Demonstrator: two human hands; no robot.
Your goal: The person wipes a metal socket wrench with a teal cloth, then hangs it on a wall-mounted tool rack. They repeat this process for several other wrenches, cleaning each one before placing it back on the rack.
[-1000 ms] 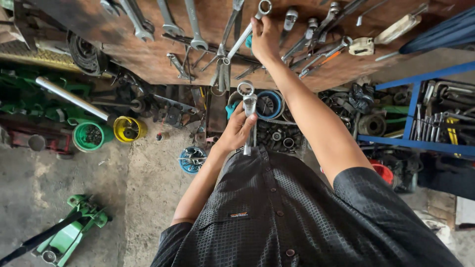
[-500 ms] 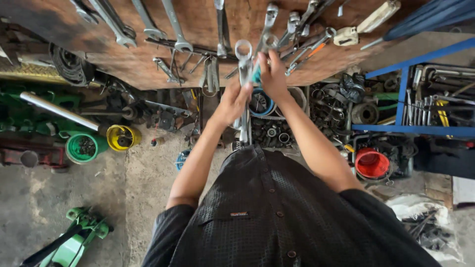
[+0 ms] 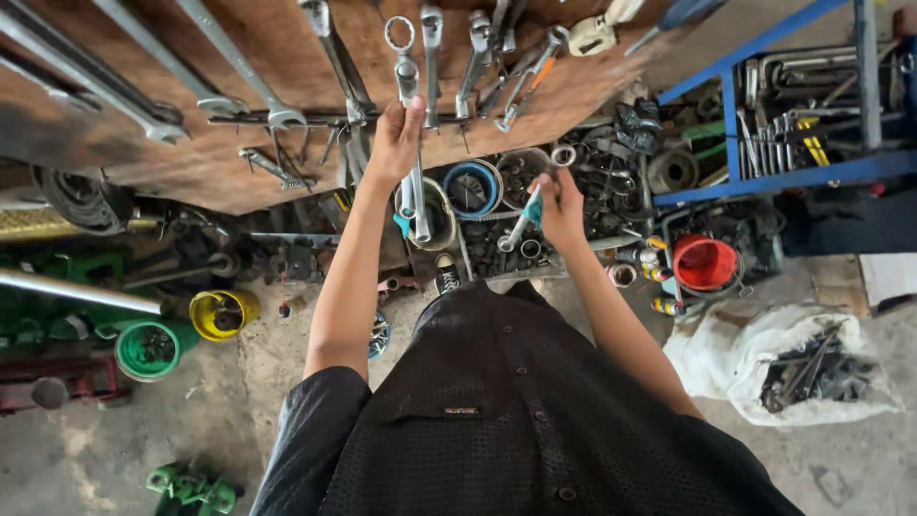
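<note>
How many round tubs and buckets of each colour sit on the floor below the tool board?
Yellow tub: 1
Green tub: 1
Red bucket: 1
Blue-rimmed tub: 1
Total: 4
The left hand holds long wrenches at the wooden board; the right hand holds a smaller wrench.

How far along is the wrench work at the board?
Done: many wrenches already hang in a row on the wooden board. In hand: the left hand holds a long ring wrench up against the board, and the right hand holds a smaller wrench lower down, over the bins of parts. Left: neither held wrench hangs free yet.
</note>
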